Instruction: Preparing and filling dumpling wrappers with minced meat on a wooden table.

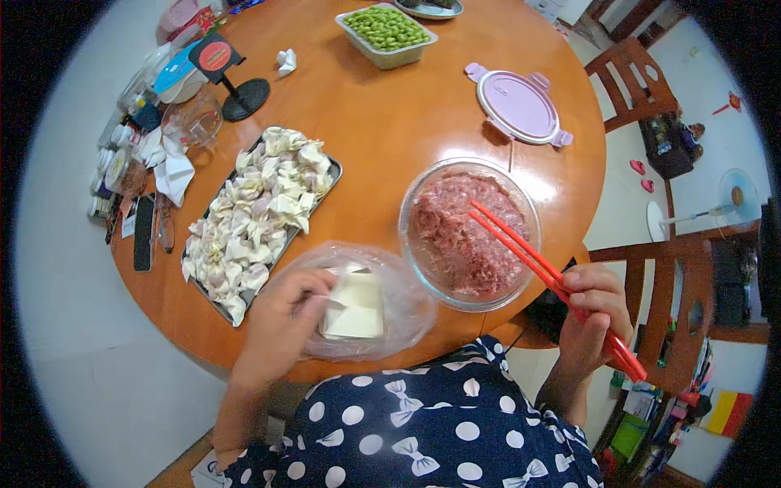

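My right hand (598, 313) grips a pair of red chopsticks (525, 254), their tips over the pink minced meat (468, 228) in a round glass bowl (404, 244). Whether the tips touch the meat is hard to tell. My left hand (285, 321), slightly blurred, pinches the edge of a pale square wonton wrapper (335, 302) at the left side of a wrapper stack (358, 313). The stack lies on a clear plastic bag (407, 313) near the table's front edge. Left of it, a dark tray (332, 172) is heaped with filled wontons (256, 211).
On the round wooden table (325, 106) are a container of green beans (382, 32), a lilac lid (521, 106), a phone stand (236, 85) and a crumpled tissue (286, 62). Jars, a phone (144, 232) and glasses (165, 224) crowd the left edge. Wooden chairs (630, 81) stand at right.
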{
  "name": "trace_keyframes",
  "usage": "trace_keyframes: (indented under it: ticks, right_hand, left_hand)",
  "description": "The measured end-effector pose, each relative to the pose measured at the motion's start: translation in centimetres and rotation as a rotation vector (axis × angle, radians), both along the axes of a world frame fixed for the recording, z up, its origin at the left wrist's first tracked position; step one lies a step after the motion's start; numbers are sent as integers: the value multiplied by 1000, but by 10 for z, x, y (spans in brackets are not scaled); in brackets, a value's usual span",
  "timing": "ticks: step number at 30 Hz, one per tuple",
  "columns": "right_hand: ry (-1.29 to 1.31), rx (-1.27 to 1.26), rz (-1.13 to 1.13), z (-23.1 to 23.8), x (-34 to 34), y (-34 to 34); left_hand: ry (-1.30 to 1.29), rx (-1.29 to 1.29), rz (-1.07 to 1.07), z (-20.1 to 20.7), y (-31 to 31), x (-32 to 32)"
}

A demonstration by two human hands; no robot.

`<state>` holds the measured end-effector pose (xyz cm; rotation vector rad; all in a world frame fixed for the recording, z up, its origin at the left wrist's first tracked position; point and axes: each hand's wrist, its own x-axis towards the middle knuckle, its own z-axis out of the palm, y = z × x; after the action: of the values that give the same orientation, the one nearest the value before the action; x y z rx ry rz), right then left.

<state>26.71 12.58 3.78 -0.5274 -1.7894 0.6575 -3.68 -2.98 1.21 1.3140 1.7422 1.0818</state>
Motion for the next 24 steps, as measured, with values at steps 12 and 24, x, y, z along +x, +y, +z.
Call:
trace_keyframes:
  ticks: [12, 24]
  right_hand:
    - [-35, -267, 214, 2, 0, 5]
    - [-424, -51, 216, 18, -30, -2]
  left_hand:
    - [-1633, 108, 275, 11, 9, 4]
    - [-140, -93, -30, 50, -1, 13]
